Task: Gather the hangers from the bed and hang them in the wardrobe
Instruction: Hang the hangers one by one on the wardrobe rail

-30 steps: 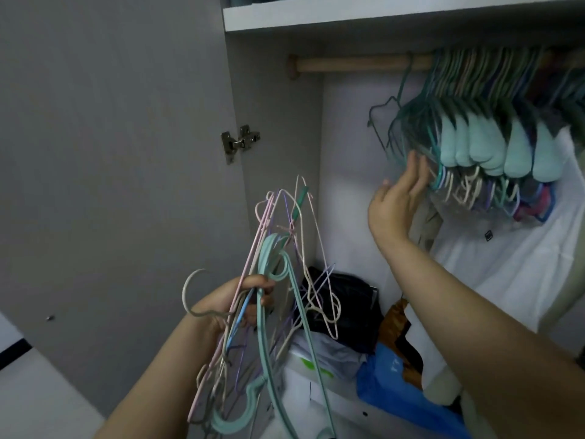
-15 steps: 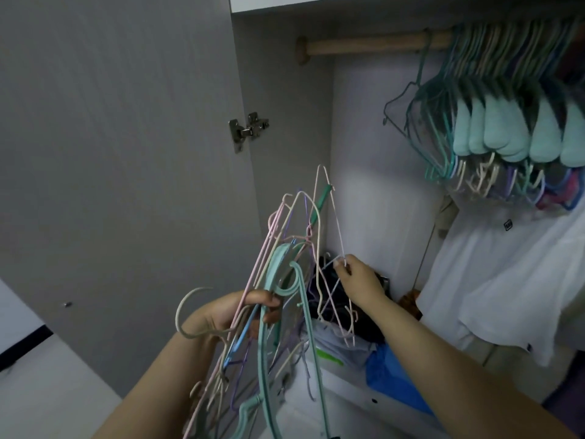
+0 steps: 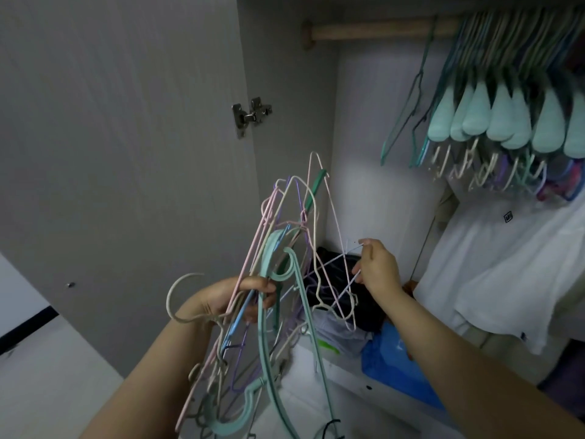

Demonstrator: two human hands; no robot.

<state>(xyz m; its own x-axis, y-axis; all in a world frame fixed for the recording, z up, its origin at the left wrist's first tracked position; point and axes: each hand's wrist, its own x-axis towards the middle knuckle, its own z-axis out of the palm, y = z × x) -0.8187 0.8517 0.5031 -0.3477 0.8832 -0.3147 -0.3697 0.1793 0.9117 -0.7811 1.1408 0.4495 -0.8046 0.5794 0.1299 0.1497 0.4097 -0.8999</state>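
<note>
Nearest, left hand (image 3: 235, 297) curled tight around a tangled bundle of hangers (image 3: 278, 280), gripping it mid-length. Thin wire hangers in pink, cream, lilac and blue, mixed with thick mint plastic ones, fanning upward above the fist and trailing down below it. Just to the right, right hand (image 3: 378, 267) closed in a pinch on a pale lilac wire hanger (image 3: 335, 264) at the bundle's edge, fingertips curled round the wire. Beyond, open wardrobe with grey door (image 3: 126, 153) and metal hinge (image 3: 251, 115). Folded dark clothes (image 3: 335, 280) and blue bag (image 3: 399, 369) on the floor inside. Farthest up, wooden rail (image 3: 373, 31) crowded with hung hangers (image 3: 506, 115), white shirt (image 3: 512, 264) below them.
</note>
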